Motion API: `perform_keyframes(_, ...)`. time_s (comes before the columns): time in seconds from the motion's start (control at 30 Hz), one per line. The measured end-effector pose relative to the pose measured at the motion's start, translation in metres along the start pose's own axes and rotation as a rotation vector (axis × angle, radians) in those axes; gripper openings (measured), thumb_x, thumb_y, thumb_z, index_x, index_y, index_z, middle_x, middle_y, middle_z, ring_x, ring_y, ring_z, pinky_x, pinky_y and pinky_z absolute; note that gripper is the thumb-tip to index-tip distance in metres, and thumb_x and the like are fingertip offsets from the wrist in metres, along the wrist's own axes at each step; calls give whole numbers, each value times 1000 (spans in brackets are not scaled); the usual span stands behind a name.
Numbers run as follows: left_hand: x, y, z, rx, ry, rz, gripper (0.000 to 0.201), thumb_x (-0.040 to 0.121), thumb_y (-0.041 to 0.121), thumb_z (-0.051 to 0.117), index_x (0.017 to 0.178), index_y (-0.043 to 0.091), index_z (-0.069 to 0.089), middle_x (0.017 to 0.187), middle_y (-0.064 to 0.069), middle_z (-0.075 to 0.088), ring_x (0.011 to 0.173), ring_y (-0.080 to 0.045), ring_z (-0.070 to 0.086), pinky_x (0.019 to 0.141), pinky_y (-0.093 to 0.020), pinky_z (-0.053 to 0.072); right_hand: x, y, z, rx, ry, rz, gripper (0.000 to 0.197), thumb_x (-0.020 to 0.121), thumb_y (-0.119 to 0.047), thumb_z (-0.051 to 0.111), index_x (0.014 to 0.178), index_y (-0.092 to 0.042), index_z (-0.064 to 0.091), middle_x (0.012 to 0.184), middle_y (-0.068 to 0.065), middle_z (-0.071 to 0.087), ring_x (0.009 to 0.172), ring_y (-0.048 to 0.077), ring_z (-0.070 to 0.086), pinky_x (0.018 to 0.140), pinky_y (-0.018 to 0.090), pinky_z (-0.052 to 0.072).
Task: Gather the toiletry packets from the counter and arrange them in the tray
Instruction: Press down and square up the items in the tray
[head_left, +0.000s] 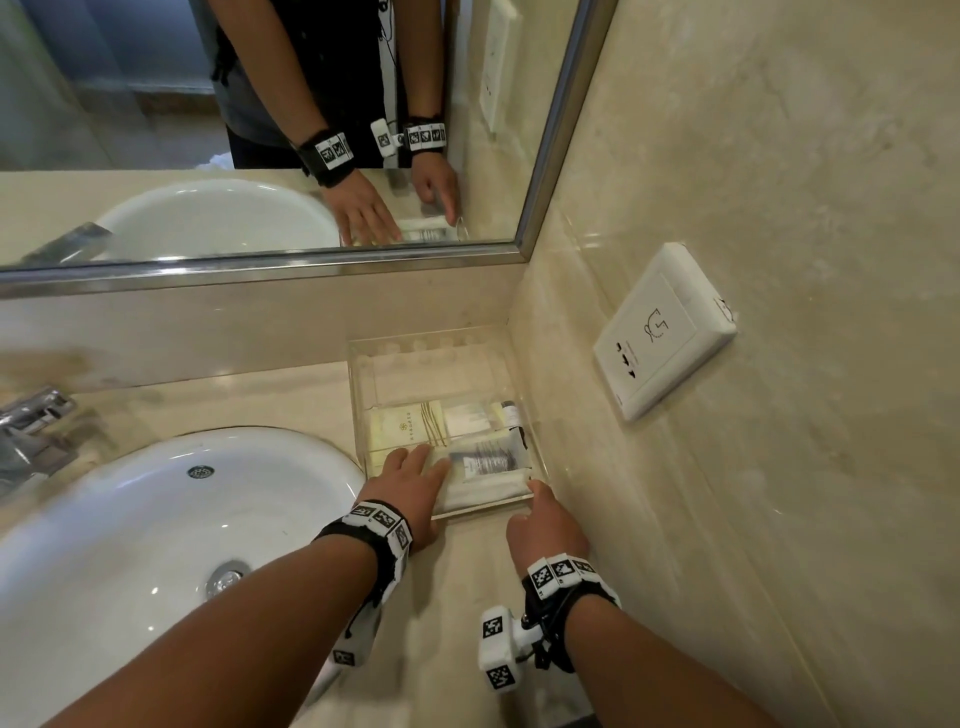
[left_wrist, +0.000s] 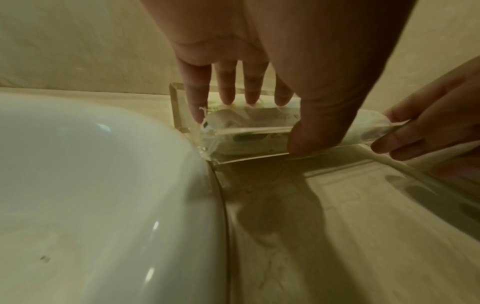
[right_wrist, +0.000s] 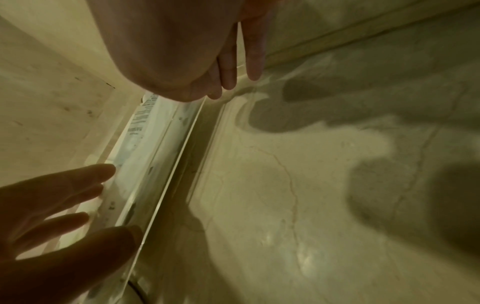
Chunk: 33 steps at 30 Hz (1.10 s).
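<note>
A clear acrylic tray (head_left: 359, 415) stands in the counter's back right corner. Inside lie a cream packet (head_left: 410, 426), a clear packet with a grey label (head_left: 485, 460) and a small dark-capped tube (head_left: 511, 415). My left hand (head_left: 421, 467) lies flat in the tray's near left part. Its straight fingers (left_wrist: 227, 90) press on the packets, and its thumb touches the near wall (left_wrist: 246, 158). My right hand (head_left: 545, 519) holds the tray's near right corner, with the thumb on the rim (right_wrist: 166, 185) and the fingers (right_wrist: 228, 74) down along the outside.
A white sink (head_left: 156, 519) with a chrome tap (head_left: 31, 421) sits close to the tray's left side. A mirror (head_left: 260, 130) runs above the backsplash. The right wall carries a white socket plate (head_left: 665, 332). Bare counter (head_left: 457, 597) lies in front of the tray.
</note>
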<state>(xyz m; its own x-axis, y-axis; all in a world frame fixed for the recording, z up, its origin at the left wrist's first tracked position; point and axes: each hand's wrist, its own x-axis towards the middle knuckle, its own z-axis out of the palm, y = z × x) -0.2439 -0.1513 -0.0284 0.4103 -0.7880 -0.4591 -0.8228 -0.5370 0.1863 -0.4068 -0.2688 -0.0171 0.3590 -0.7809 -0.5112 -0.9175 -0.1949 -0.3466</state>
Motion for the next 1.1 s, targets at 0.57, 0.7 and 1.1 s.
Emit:
perform_keyframes(0.57,14,0,-22,162,11,82,75,79,39,65,142,19,31,131,-7,40,117,-29,42,82,-41,52,18,-19,5,-22,65,-54,59,89,-29,45,139,-50,22,120,-4,64,97,23,65,84,38,53)
perform_keyframes(0.7,17,-1,-20,145,-12,74,71,78,38,67,138,20,34,128,-7,41,114,-29,44,80,-41,52,25,-20,5,-149,19,-87,73,91,-29,43,148,-59,8,124,-2,56,95,21,63,82,37,53)
perform_keyframes(1.1,22,-4,-22,133,46,66,67,85,23,60,144,16,31,131,-9,43,117,-31,45,83,-42,51,40,-44,-1,-256,-92,-35,84,89,-20,45,153,-54,2,148,6,41,107,24,63,88,39,53)
